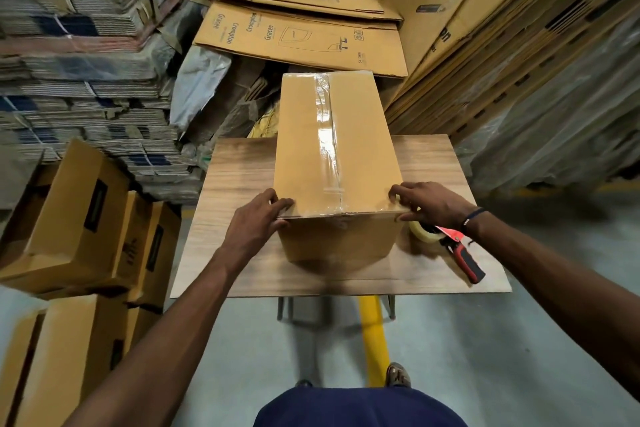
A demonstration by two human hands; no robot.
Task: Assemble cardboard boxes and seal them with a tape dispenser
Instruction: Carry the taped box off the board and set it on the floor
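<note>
Cardboard box (334, 163) stands upright in the middle of the wooden table (242, 184), clear tape (325, 135) running along its top seam. Left hand (258, 218) and right hand (429, 203) each grasp a near top corner. Tape dispenser (453, 248) lies just right of the box, under the right wrist.

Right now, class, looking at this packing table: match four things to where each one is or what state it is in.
Things
1. tape dispenser
2. cardboard box
3. left hand
4. flat Crompton carton

Places or states
A. top seam taped shut
B. lying on the table, right of the box
C. on the pile behind the table
D. on the box's near left corner

Pairs: 1-B, 2-A, 3-D, 4-C
</note>
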